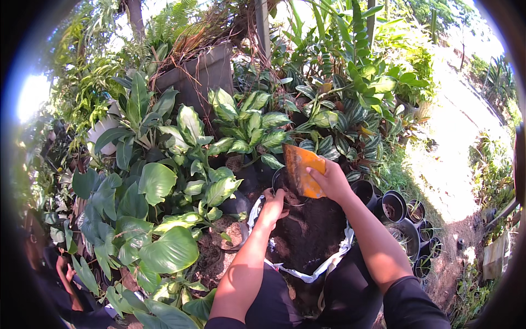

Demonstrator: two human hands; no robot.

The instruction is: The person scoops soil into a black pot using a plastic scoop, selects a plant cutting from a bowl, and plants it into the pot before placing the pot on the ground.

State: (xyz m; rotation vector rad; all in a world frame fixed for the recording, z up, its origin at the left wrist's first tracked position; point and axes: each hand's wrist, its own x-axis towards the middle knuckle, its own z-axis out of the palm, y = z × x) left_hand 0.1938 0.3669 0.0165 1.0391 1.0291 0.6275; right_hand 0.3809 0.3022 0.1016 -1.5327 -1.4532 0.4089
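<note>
My right hand [331, 181] grips an orange plastic scoop [304, 170], soil-stained and tilted over a black plant pot [276, 181]. The pot's rim is held by my left hand [274, 205], at its near left side. Dark soil shows inside the pot, partly hidden behind the scoop. Beneath both hands, an open white sack [324, 269] with a rolled-down edge holds dark, loose potting soil [308, 234]. The sack stands close in front of my knees.
Variegated dieffenbachia plants [254, 123] crowd the far side; broad-leaved plants [168, 251] fill the left. Several black pots [392, 205] stand at right beside a sunlit path [452, 164]. A large grey planter [197, 76] sits behind. Another person's arm [70, 279] shows at lower left.
</note>
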